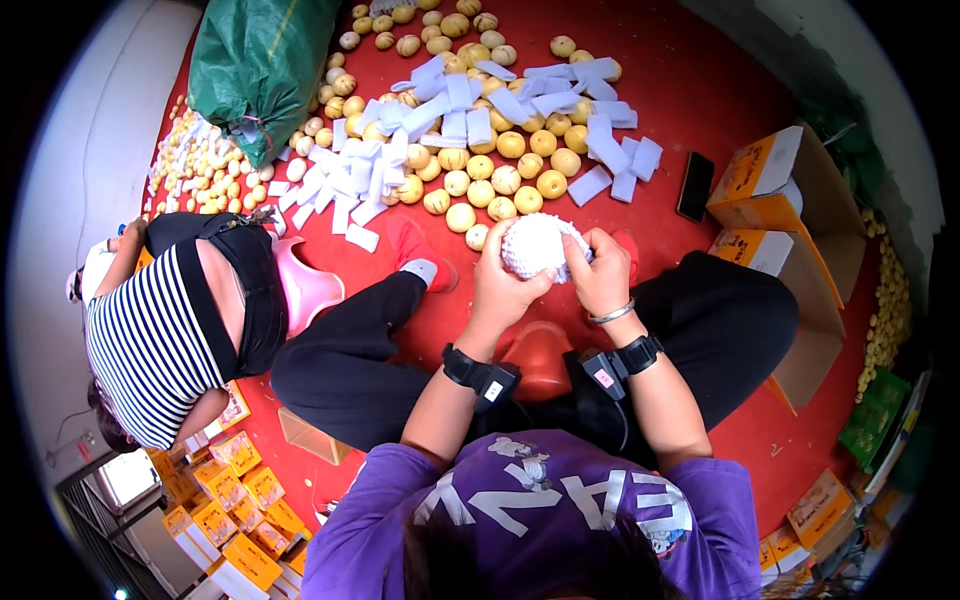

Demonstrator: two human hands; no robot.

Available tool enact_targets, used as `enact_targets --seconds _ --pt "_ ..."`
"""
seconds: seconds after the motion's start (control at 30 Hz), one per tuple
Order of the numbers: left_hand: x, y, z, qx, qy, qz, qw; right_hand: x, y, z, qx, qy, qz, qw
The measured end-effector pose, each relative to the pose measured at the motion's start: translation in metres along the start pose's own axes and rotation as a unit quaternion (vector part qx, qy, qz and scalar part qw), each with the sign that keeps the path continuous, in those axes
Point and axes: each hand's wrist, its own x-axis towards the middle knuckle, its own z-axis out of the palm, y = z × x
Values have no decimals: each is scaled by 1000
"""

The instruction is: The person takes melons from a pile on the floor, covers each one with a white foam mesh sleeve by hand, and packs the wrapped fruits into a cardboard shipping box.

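Between my two hands is a round piece wrapped in a white foam net sleeve (534, 247); the sleeve hides what is inside. My left hand (504, 279) cups it from the left, thumb along its lower side. From the right, my right hand (604, 271) pinches the sleeve's edge with thumb and fingers. Just beyond my hands, many yellow striped round fruits (505, 180) lie on the red floor covering. Flat white foam net sleeves (450, 112) are strewn over and among them.
Open cardboard boxes (795, 300) stand at my right, with a phone (696, 186) nearby. A co-worker in a striped top (161, 337) sits at left on a pink stool (304, 285). A green sack (259, 67) rests at far left. Packed orange boxes (240, 510) are stacked behind left.
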Motion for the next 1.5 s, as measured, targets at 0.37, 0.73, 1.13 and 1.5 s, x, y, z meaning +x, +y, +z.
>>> enact_targets --seconds 0.37,0.73,1.13,1.5 --pt "54 -11 11 72 -135 -302 941 26 1 -14 -108 -121 -100 982" --pt "294 -145 -164 578 74 25 812 158 33 -245 245 186 130 943" --pt "252 -126 -153 569 37 -71 818 180 152 -312 -254 263 141 920" --pt "77 -39 -11 -24 -203 -248 947 95 34 -33 -104 -362 -114 920"
